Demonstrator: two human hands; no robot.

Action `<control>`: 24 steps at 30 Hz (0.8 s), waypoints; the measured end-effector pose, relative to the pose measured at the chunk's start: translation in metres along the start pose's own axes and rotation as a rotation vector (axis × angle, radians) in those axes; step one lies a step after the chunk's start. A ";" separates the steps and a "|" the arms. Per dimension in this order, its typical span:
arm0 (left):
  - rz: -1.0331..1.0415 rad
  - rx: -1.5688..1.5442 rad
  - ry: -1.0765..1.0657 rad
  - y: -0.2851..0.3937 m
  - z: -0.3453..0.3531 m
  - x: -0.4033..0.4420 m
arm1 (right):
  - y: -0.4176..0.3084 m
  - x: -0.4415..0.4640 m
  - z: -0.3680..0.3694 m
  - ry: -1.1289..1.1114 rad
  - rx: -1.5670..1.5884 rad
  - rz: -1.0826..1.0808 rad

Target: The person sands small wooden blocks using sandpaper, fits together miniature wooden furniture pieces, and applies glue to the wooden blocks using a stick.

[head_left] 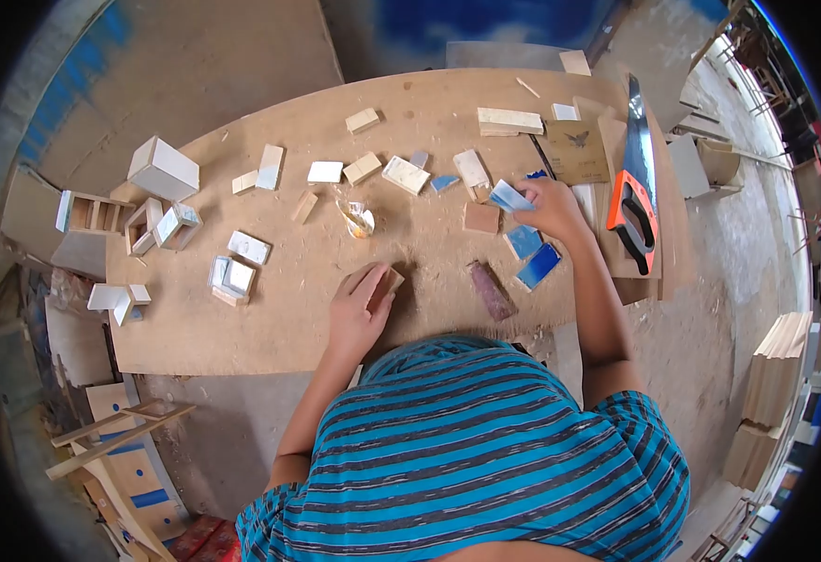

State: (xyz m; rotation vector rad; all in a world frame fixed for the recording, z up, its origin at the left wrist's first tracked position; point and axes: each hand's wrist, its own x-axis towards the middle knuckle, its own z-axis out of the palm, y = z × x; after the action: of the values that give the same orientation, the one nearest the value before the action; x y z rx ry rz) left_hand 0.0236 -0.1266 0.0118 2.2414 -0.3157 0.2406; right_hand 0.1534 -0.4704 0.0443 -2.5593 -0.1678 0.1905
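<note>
My left hand (359, 304) is closed around a small wooden block (390, 283) just above the near part of the table. Farther right, the fingers of my right hand (554, 208) pinch a blue-and-white painted block (510, 196). Below that hand lie a light blue block (525, 242) and a darker blue block (539, 266). A brownish block (481, 218) is to their left. Between my hands rests a worn, purplish-brown roll-shaped piece (492, 291). An open container with white and orange smears (359, 220) stands beyond my left hand.
A handsaw (634, 211) with an orange-and-black handle lies at the right of the wooden table (307, 318), beside a brown sandpaper sheet (576, 152). Several wood blocks (406, 174) are scattered across the middle. White box-like pieces (164, 170) stand at the left.
</note>
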 end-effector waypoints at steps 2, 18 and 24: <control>0.014 0.066 -0.027 0.000 0.002 0.002 | 0.005 -0.014 0.006 -0.026 0.294 -0.080; -0.394 -0.969 -0.246 0.013 0.029 -0.010 | -0.087 -0.075 0.100 0.009 0.582 -0.248; -0.582 -1.105 -0.341 0.018 0.019 -0.014 | -0.126 -0.089 0.081 0.175 0.370 -0.691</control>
State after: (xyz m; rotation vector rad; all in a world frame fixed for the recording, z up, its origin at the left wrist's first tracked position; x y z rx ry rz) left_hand 0.0056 -0.1506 0.0091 1.1724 0.0557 -0.5237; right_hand 0.0420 -0.3362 0.0545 -2.0022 -0.8421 -0.2445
